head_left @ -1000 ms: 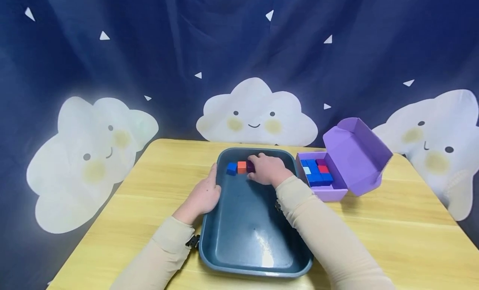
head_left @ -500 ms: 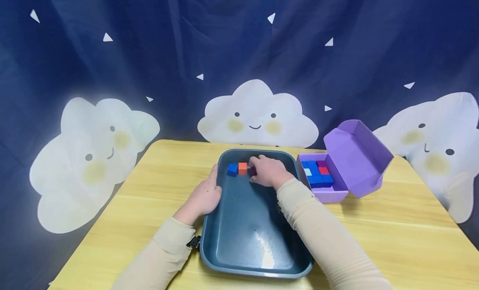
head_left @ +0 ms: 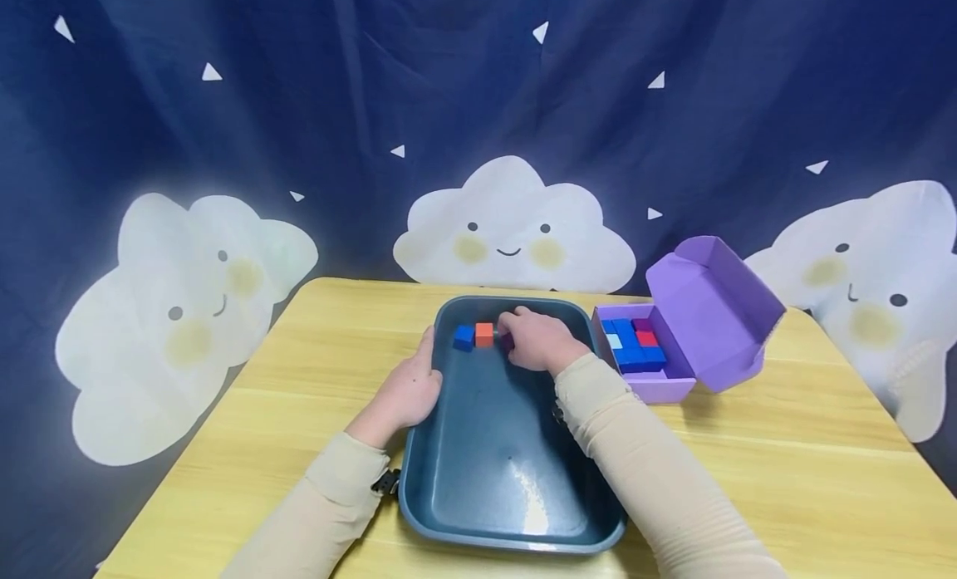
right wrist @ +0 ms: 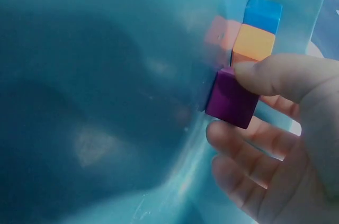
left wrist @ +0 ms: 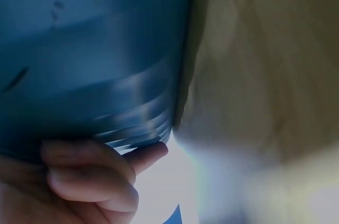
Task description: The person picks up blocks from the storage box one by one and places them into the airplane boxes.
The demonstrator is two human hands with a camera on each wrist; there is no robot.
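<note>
A dark blue-green tray (head_left: 486, 446) lies lengthwise before me. My left hand (head_left: 407, 388) holds its left rim, index finger pointing forward along the edge; the left wrist view shows the other fingers curled by the outer wall. Near the tray's far end, my right hand (head_left: 540, 338) pinches a purple cube (right wrist: 233, 98) between thumb and fingers. In the head view most of that cube is hidden by the hand. To its left, an orange cube (head_left: 484, 335) and a blue cube (head_left: 464, 338) sit side by side on the tray floor.
An open purple cardboard box (head_left: 658, 390) stands right of the tray, its lid (head_left: 714, 313) folded out to the right. Inside are several blue cubes (head_left: 630, 361), a red one (head_left: 646, 338) and a white one (head_left: 614, 341). A cloud-patterned curtain (head_left: 478, 80) hangs behind the wooden table (head_left: 247, 429).
The purple cube and right hand have shifted slightly right, leaving a gap beside the orange cube. The left hand stays at the tray's rim.
</note>
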